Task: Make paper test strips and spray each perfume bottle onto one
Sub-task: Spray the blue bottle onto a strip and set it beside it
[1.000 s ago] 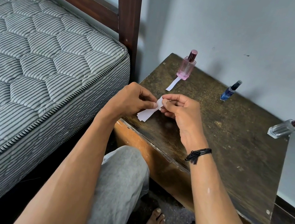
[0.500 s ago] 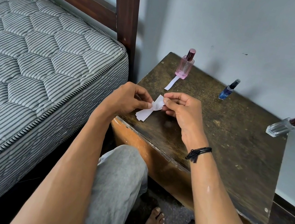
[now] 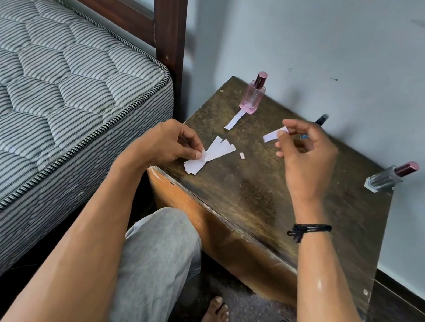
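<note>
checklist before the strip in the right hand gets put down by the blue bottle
1. Single strip pinched in the right hand: ok.
2. Spare strips pinched together in the left hand: ok.
3. Pink bottle has a laid strip in front of it: ok.
4. Spot in front of the blue bottle free: cannot tell, the right hand hides it.
5. Clear bottle has a strip: not ok, none beside it.
6. Small scrap on the table lies apart from the bottles: ok.
</note>
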